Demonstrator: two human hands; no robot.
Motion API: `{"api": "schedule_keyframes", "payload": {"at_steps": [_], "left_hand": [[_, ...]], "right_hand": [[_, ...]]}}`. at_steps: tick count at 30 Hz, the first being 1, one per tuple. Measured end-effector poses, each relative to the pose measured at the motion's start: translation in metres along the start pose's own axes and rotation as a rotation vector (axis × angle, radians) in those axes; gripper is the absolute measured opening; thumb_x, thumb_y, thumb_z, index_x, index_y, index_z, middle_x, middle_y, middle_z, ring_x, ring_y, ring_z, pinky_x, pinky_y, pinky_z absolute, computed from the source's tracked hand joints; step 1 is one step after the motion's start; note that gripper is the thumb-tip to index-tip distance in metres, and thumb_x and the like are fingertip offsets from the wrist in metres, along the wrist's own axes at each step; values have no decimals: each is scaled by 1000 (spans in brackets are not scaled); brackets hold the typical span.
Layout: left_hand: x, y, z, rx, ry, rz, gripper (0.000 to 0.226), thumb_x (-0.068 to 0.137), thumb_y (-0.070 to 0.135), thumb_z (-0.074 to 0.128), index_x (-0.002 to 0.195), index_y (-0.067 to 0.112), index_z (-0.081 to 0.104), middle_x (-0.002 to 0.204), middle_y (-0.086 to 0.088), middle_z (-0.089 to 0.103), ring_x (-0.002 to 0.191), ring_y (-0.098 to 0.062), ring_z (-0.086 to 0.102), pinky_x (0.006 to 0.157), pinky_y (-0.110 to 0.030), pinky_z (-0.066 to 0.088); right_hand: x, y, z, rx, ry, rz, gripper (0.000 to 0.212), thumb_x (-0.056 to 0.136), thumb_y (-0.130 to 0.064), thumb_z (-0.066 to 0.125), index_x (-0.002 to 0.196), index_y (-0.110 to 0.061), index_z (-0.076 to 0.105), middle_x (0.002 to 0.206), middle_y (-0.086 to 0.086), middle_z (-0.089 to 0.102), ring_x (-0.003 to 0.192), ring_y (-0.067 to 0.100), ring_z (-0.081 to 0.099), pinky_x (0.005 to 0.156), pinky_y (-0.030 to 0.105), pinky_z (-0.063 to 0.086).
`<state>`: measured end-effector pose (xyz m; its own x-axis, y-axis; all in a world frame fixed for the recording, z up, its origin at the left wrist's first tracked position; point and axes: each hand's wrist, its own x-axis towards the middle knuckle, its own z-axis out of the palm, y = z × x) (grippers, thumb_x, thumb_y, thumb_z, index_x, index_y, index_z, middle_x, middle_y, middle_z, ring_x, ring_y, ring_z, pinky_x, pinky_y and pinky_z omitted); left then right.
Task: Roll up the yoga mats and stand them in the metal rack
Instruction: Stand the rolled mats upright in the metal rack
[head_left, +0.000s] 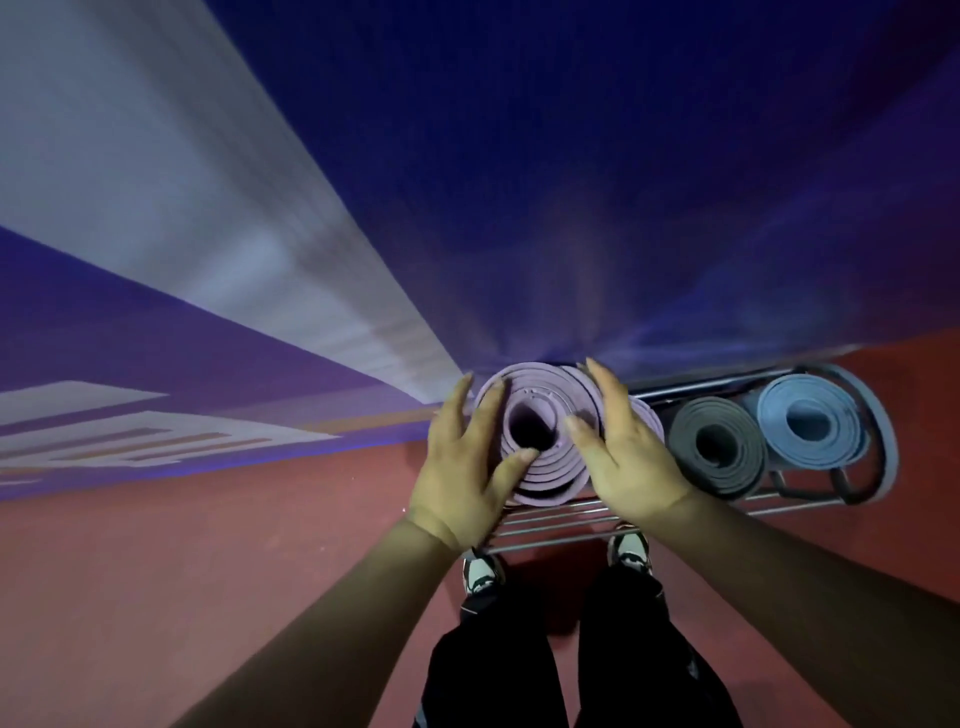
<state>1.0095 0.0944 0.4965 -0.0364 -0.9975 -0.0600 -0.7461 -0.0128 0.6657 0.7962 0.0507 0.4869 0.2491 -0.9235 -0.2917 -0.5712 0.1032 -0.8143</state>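
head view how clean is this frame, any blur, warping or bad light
Head view: the wall is smeared into motion streaks, while the left hand, right hand, purple mat, grey mat and blue mat read fairly sharp. Head view: wide-angle distortion bends the metal rack and splays the forearms. Head view: dim bluish-purple light, no glare.

The person wears loose black trousers (498, 670) and 2 sneakers (480, 574) with pale uppers and dark panels; the forearms (332, 623) are bare.
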Motion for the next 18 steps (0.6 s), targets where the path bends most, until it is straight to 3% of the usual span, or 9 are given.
{"api": "schedule_keyframes", "payload": {"at_steps": [2, 4, 5, 8, 10, 12, 15, 18], "left_hand": [[1, 5, 2, 181, 68, 156, 56, 102, 52, 50, 148, 21, 53, 150, -9, 47, 135, -35, 46, 112, -51, 40], [5, 14, 4, 193, 119, 271, 42, 107, 41, 47, 139, 19, 62, 140, -5, 58, 125, -35, 53, 103, -52, 46], [6, 16, 5, 167, 108, 283, 42, 108, 39, 43, 138, 17, 63, 140, -4, 59, 126, -34, 52, 105, -52, 45], [0, 19, 3, 176, -38, 251, 57, 103, 58, 45, 149, 25, 52, 152, -6, 46, 146, -37, 34, 122, -50, 31], [-3, 24, 5, 256, -117, 247, 75, 90, 70, 58, 154, 35, 43, 156, -8, 39, 151, -42, 23, 121, -55, 28], [-2, 31, 9, 312, -133, 247, 77, 86, 66, 65, 153, 37, 40, 155, -7, 42, 150, -49, 23, 114, -66, 34], [1, 38, 12, 316, -136, 201, 64, 96, 65, 46, 154, 39, 32, 141, 1, 58, 149, -52, 22, 109, -72, 33], [0, 43, 12, 315, -176, 189, 67, 97, 56, 48, 157, 39, 25, 110, 2, 63, 147, -52, 21, 122, -65, 19]], "right_hand": [[-3, 9, -8, 39, -21, 55, 68, 100, -54, 52, 159, -35, 24, 153, -4, 49, 138, 17, 47, 110, 26, 33], [-7, 27, -18, 108, 10, 70, 65, 94, -63, 45, 153, -37, 35, 148, -8, 54, 137, 14, 50, 114, 30, 35], [-8, 38, -24, 112, 36, 87, 63, 94, -61, 45, 151, -34, 42, 145, -7, 56, 135, 15, 52, 113, 29, 35], [-9, 80, -36, -184, 16, 23, 63, 91, -40, 69, 148, -18, 51, 142, 4, 57, 132, 25, 52, 111, 29, 34], [-4, 107, -32, -434, -69, -142, 75, 77, -38, 78, 145, -16, 53, 141, 9, 57, 129, 33, 54, 111, 35, 37], [5, 124, -23, -535, -157, -244, 78, 65, -40, 80, 136, -15, 58, 131, 10, 63, 123, 35, 58, 106, 40, 44], [18, 136, -11, -608, -235, -299, 81, 53, -40, 84, 124, -13, 59, 112, 10, 69, 114, 36, 62, 91, 47, 54], [20, 147, -7, -691, -282, -263, 87, 55, -37, 85, 135, -18, 59, 119, 4, 71, 124, 30, 57, 101, 52, 46]]}}
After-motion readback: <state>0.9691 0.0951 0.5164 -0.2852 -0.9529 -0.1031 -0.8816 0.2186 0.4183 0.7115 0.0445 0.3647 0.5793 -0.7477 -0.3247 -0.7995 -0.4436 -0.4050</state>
